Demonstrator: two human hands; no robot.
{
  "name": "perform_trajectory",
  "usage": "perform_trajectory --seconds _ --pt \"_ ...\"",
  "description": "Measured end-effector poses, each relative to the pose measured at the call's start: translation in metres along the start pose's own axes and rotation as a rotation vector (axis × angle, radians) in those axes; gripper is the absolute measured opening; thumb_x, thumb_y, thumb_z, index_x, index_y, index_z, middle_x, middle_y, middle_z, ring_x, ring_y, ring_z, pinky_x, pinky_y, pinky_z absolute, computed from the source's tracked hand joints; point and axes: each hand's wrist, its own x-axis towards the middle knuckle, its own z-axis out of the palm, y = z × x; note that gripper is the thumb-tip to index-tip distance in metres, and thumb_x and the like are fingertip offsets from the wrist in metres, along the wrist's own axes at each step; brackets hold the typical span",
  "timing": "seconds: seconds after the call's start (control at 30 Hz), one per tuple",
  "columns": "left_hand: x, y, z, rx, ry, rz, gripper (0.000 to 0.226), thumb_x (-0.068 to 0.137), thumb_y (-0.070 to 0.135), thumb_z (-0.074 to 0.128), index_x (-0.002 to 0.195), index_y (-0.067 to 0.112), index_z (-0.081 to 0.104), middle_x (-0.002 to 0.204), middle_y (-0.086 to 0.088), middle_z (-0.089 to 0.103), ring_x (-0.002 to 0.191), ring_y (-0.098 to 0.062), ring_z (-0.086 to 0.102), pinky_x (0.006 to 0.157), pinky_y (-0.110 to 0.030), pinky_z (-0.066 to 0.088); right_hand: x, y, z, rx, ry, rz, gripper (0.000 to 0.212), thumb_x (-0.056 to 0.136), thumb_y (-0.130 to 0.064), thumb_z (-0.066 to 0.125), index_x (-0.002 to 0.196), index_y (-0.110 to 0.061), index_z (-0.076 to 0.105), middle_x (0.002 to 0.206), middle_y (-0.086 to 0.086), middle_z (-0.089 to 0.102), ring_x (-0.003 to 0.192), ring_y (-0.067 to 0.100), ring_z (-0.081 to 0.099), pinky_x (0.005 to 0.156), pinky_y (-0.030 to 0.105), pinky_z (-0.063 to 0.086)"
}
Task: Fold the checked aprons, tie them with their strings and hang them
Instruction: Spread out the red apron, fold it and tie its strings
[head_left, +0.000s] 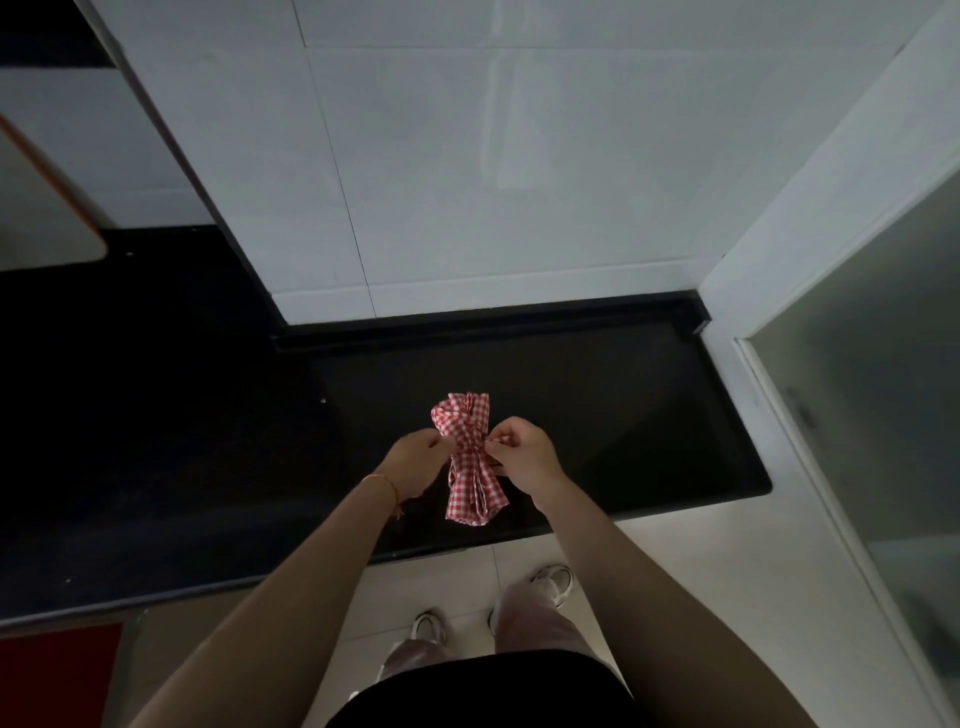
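A red-and-white checked apron (472, 488) lies folded into a narrow bundle on the black counter (623, 415), cinched at its middle by its own string. My left hand (415, 460) is at the bundle's left side, fingers curled and pinching the string at the waist. My right hand (522, 457) is at the right side, thumb and fingers pinching the other string end beside the knot. The bundle fans out above and below the tie. The string ends themselves are mostly hidden by my fingers.
White tiled wall (467, 156) rises behind the counter. A frosted glass door (883, 389) stands at the right. A pale board with an orange edge (47, 208) sits far left on the counter. My feet in white shoes (553, 579) are on the tiled floor.
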Motion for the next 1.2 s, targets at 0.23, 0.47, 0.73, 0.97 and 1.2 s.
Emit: perform_trajectory --seconds 0.23,0.47,0.73,0.97,1.2 --pt "-0.007 -0.007 0.017 -0.333 0.159 0.153 0.019 0.092 0.026 0.066 0.076 0.017 0.068 0.093 -0.002 0.063 0.083 -0.018 0.06 0.076 -0.034 0.051 -0.005 -0.001 0.002 -0.078 0.012 -0.102 0.004 0.095 -0.02 0.063 0.096 -0.02 0.066 0.095 -0.002 0.069 0.089 0.011 0.067 0.087 0.038 0.058" --pt "-0.002 -0.002 0.023 -0.253 0.179 0.143 0.016 0.098 0.023 0.056 0.102 0.018 0.07 0.096 0.002 0.068 0.089 -0.013 0.064 0.081 -0.029 0.053 -0.007 -0.003 -0.001 -0.191 -0.029 -0.191 0.012 0.097 -0.02 0.06 0.103 -0.017 0.069 0.097 -0.003 0.07 0.09 0.01 0.068 0.086 0.038 0.058" --pt "0.004 -0.001 0.015 -0.135 0.212 0.162 0.01 0.092 0.021 0.067 0.088 0.028 0.072 0.084 0.008 0.07 0.078 -0.01 0.066 0.072 -0.025 0.056 -0.006 -0.017 0.003 -0.286 -0.024 -0.254 0.009 0.095 -0.017 0.062 0.091 -0.025 0.063 0.092 -0.004 0.067 0.086 0.009 0.066 0.084 0.035 0.058" --pt "0.005 0.002 0.014 -0.032 0.117 0.206 0.016 0.093 0.014 0.064 0.105 0.02 0.074 0.088 0.006 0.068 0.083 -0.01 0.065 0.081 -0.027 0.055 -0.001 -0.026 0.002 -0.374 -0.02 -0.364 0.01 0.095 -0.015 0.062 0.101 -0.017 0.07 0.098 -0.003 0.069 0.09 0.007 0.064 0.083 0.026 0.055" --pt "0.006 0.002 0.014 -0.128 0.118 0.198 0.009 0.092 0.02 0.067 0.086 0.02 0.074 0.082 -0.001 0.07 0.08 -0.021 0.067 0.08 -0.034 0.056 0.006 -0.034 0.0 -0.292 0.001 -0.32 0.017 0.097 -0.016 0.059 0.109 -0.017 0.071 0.109 -0.005 0.067 0.098 0.004 0.06 0.084 0.017 0.048"
